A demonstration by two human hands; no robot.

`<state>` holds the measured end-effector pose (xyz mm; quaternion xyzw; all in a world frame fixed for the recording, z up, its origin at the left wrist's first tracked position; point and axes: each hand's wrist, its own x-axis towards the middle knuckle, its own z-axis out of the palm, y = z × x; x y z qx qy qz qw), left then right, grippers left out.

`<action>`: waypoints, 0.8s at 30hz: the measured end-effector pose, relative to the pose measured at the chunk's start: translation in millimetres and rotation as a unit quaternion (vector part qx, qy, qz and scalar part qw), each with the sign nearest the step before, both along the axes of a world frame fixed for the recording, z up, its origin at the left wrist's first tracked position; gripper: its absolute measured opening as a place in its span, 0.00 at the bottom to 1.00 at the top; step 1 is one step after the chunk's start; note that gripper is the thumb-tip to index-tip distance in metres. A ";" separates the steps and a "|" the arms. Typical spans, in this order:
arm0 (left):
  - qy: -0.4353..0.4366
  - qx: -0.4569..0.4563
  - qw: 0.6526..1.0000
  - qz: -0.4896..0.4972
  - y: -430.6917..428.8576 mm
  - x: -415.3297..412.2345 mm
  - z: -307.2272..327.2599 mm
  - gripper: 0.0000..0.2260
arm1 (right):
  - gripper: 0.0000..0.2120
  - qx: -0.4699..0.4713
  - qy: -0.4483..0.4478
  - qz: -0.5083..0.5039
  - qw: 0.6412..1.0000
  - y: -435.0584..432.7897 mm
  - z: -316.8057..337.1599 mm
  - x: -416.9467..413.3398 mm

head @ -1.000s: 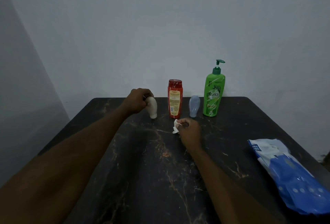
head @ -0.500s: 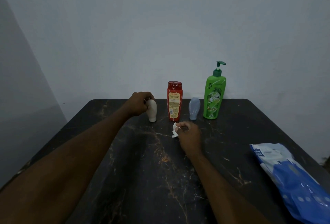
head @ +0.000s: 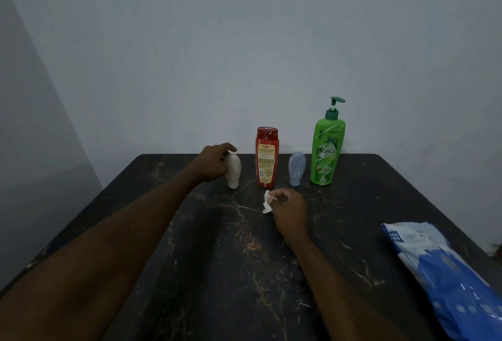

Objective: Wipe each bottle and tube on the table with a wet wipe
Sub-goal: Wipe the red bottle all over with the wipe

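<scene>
Four containers stand in a row near the table's far edge: a white tube (head: 234,171) standing on its cap, a red bottle (head: 266,157), a pale blue tube (head: 297,168) and a tall green pump bottle (head: 327,149). My left hand (head: 213,162) holds the white tube's upper part, fingers curled over its top and thumb on its left side. My right hand (head: 289,211) rests on the table in front of the red bottle and pinches a crumpled white wet wipe (head: 267,202).
The dark marble table (head: 217,259) stands against a plain wall. A blue and white wet wipe pack (head: 445,272) lies at the right front edge. Bare tabletop lies between my forearms.
The white tube went from tilted in my left hand to upright on the table. My right hand with the wipe stayed nearly still.
</scene>
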<state>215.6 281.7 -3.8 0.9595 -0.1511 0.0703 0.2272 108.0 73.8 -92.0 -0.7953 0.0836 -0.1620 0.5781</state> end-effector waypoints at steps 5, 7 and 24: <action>-0.093 0.002 0.995 -0.031 -16.3 -5.8 22.9 0.35 | 0.06 0.006 -0.005 0.003 1.000 -0.1 -0.2 -1.1; -0.139 0.032 0.987 -0.072 -32.0 -6.8 38.3 0.35 | 0.05 0.007 -0.007 0.001 1.000 0.0 -1.2 -0.9; -0.089 0.106 0.987 -0.085 -79.5 -29.5 70.4 0.19 | 0.07 0.081 0.004 -0.031 0.996 -5.3 2.2 1.0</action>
